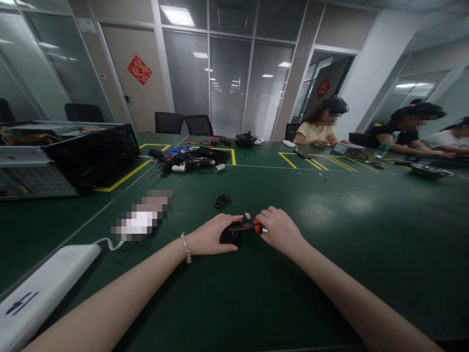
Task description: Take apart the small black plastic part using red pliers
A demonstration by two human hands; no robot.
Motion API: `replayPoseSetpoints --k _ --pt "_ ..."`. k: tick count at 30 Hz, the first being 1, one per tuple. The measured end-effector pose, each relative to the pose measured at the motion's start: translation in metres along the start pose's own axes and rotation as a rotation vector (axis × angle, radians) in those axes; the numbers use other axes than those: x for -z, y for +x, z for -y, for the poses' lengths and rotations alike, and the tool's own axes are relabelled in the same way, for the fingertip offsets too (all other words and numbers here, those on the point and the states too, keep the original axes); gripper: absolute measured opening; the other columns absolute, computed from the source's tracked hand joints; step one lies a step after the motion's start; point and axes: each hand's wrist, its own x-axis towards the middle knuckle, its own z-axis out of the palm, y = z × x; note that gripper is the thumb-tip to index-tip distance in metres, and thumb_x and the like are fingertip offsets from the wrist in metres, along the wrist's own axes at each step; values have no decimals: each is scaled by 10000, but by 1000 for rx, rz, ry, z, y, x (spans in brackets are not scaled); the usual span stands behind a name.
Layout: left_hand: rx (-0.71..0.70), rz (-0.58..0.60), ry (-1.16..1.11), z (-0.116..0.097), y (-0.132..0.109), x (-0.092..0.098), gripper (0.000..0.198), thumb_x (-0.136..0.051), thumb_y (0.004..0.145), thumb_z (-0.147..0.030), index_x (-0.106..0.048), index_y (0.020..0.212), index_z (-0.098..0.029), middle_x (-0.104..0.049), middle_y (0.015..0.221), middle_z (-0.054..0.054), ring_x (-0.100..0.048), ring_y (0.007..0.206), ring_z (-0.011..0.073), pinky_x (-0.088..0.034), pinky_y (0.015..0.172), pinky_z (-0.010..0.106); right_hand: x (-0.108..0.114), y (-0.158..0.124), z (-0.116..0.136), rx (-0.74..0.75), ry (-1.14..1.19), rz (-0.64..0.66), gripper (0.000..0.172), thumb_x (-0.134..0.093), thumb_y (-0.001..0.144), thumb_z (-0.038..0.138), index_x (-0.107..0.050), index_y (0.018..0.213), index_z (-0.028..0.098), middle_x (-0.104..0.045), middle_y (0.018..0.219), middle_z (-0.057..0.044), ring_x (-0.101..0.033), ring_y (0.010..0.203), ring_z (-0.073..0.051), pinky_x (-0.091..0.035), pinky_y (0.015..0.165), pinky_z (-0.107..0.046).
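In the head view my right hand (279, 227) is wrapped round the red handles of a pair of pliers (242, 227), whose dark jaws point left. The jaws reach a small black part (230, 238) on the green table. Around that part curve the thumb and fingers of my left hand (212, 235), gripping it by its sides. What the part is, I cannot make out. A small pale scrap (247, 215) lies just beyond the pliers. Farther off sits a small black bundle (222, 200), perhaps a coiled cable.
An opened computer case (91, 159) stands at the left. A white power bank (47, 293) with a cable lies near my left arm. Tools and parts (194, 159) are heaped at the back. Several people (318, 127) sit at the right, by a metal bowl (431, 170).
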Motion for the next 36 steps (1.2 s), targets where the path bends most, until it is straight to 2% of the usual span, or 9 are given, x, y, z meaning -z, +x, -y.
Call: replayPoseSetpoints --k 6,14,36 --pt "12 3 11 1 1 -1 733 -661 689 -371 -285 1309 -266 -452 1232 77 -445 1083 249 -374 905 411 0 0 -1 29 -23 -24 150 -548 711 188 -597 848 153 -599 824 -65 -468 768 -184 -333 667 -287" --pt "37 20 11 1 0 -1 719 -642 703 -401 -279 1310 -276 -445 1237 78 -448 1079 245 -386 890 404 0 -1 0 -23 39 16 168 -559 709 204 -603 867 164 -606 828 -51 -484 760 -171 -350 661 -277" --pt "13 16 23 2 0 -1 729 -651 693 -392 -282 1309 -264 -442 1247 69 -433 1099 242 -367 919 399 -2 -1 -2 41 -7 -32 151 -545 709 193 -592 846 150 -594 819 -67 -453 756 -179 -304 653 -280"
